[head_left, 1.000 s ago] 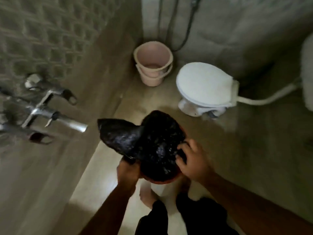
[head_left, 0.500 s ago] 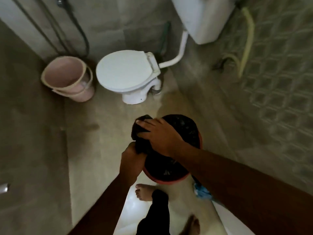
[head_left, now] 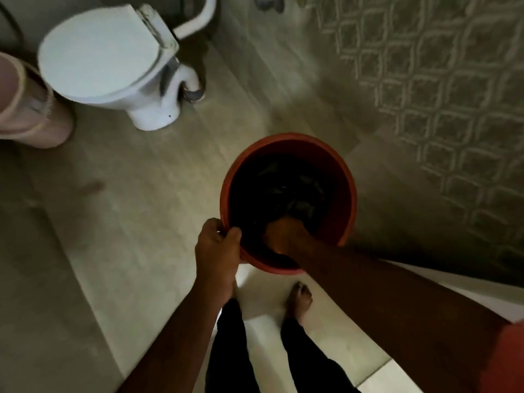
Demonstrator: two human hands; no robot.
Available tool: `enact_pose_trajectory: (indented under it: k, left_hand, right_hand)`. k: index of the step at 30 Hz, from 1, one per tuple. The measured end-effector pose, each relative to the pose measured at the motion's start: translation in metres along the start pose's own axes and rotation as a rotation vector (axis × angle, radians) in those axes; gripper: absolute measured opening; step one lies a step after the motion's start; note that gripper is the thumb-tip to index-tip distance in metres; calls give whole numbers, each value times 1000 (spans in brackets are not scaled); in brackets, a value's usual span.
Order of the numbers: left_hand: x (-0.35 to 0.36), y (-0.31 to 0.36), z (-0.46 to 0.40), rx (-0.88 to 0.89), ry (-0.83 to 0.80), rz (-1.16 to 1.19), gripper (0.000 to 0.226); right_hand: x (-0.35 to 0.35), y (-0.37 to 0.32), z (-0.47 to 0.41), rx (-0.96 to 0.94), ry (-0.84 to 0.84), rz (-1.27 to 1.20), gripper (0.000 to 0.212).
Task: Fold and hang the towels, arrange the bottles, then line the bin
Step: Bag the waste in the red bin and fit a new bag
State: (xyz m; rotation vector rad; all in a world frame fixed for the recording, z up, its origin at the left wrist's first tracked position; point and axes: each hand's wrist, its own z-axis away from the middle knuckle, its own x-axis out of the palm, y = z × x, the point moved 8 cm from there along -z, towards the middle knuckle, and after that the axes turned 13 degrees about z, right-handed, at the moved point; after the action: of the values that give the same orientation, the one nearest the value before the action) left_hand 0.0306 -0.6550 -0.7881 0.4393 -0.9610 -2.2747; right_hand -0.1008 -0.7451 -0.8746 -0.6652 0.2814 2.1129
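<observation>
Toilet (head_left: 96,52): white, lid shut, well up-left of the fingers (head_left: 226,235). White pipe (head_left: 198,18) curves off behind it, top of frame. Pink bucket (head_left: 28,114): far left of the fingers, just beside the toilet, partly cut off by the frame edge; looks like two nested, blurry. Beige floor (head_left: 141,194) left of the fingers. Wall (head_left: 439,95) with lattice-pattern tiles up-right of them.

Right hand (head_left: 283,236) fingers hidden inside dark bin (head_left: 347,177), liner (head_left: 283,188) indistinct, pink bucket (head_left: 31,120) cut off at left edge
</observation>
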Motion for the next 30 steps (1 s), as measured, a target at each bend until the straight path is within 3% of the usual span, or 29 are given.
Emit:
enact_pose_trajectory:
  k: [6, 9, 13, 19, 23, 27, 30]
  left_hand:
    - [-12, -63, -62, -130, 29, -55, 17]
    - [-13, -106, -109, -234, 0, -65, 36]
    - [2, -171, -172, -310, -36, -19, 12]
    - [27, -267, -248, -376, -55, 133, 30]
    - [36, -316, -263, -416, -36, 164, 39]
    - [27, -341, -253, -514, 25, 69, 33]
    - [22, -353, -235, -619, 39, -70, 51]
  right_hand:
    - [45, -11, -36, -49, 41, -132, 44]
    - [63, -14, -45, -41, 278, -51, 40]
    - [120, -4, -91, -30, 417, -124, 45]
    - [206, 20, -175, 16, 269, -71, 65]
    - [235, 30, -205, 15, 214, -192, 69]
    - [238, 39, -195, 12, 387, -412, 68]
    - [239, 72, -175, 231, 551, -530, 67]
